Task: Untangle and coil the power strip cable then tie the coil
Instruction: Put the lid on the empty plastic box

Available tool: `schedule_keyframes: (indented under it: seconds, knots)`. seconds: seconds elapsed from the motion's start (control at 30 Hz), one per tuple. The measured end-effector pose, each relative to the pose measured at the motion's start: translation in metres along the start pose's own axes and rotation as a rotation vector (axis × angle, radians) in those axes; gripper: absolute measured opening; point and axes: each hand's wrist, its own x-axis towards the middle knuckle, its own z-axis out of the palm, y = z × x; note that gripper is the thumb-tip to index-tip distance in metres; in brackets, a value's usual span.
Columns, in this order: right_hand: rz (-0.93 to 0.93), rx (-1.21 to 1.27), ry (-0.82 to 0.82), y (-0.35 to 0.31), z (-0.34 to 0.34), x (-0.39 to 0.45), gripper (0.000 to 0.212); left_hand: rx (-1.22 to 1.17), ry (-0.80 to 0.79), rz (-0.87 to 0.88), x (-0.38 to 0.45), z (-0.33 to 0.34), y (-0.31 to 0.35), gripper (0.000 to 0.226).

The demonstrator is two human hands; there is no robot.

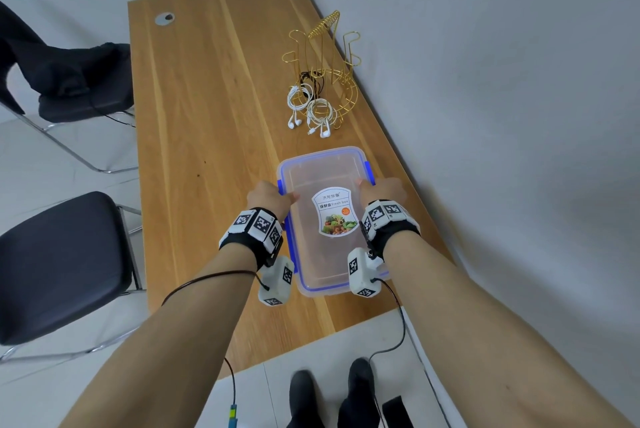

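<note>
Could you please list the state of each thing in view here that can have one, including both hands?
Clear plastic food box with blue-rimmed lid: lid on, flat on the wooden table.
Left hand: grips the box's left edge.
Right hand: grips the box's right edge.
White earphone cables: coiled, lying against the stand's base.
Gold wire stand: upright.
Black cable: bundled by the stand.

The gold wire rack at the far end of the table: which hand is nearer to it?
Right. The right hand grips the storage box on the side below the gold wire rack. The left hand grips the opposite side, farther off.
</note>
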Motion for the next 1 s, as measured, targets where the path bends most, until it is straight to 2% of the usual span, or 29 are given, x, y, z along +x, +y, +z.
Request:
schedule_keyframes:
  seconds: [0.13,0.27,0.37,0.5,0.63,0.77,0.93,1.0]
  knots:
    - [-0.025,-0.030,-0.047,0.001,-0.004,-0.004,0.036,-0.010,-0.017,-0.001,-0.002,-0.001,-0.001,0.032]
    - [-0.096,0.005,-0.101,0.010,-0.021,-0.009,0.017,-0.129,-0.071,-0.030,-0.005,0.001,-0.004,0.032]
    - [-0.107,0.067,-0.057,0.017,-0.035,-0.012,0.025,-0.266,-0.077,-0.071,-0.011,0.010,0.000,0.056]
    - [-0.096,0.048,0.001,0.017,-0.051,-0.009,0.015,-0.374,-0.121,-0.092,-0.015,0.031,0.017,0.048]
    - [-0.165,0.045,0.019,0.013,-0.060,0.000,0.019,-0.444,-0.100,-0.110,-0.013,0.051,0.032,0.040]
    - [-0.224,-0.002,0.041,0.016,-0.068,0.010,0.046,-0.488,-0.064,-0.092,-0.011,0.064,0.043,0.040]
    - [-0.314,-0.011,0.093,0.015,-0.075,0.021,0.040,-0.477,-0.053,-0.066,-0.007,0.077,0.058,0.039]
    - [-0.323,-0.016,0.104,0.017,-0.075,0.023,0.051,-0.476,-0.051,-0.060,-0.006,0.081,0.062,0.038]
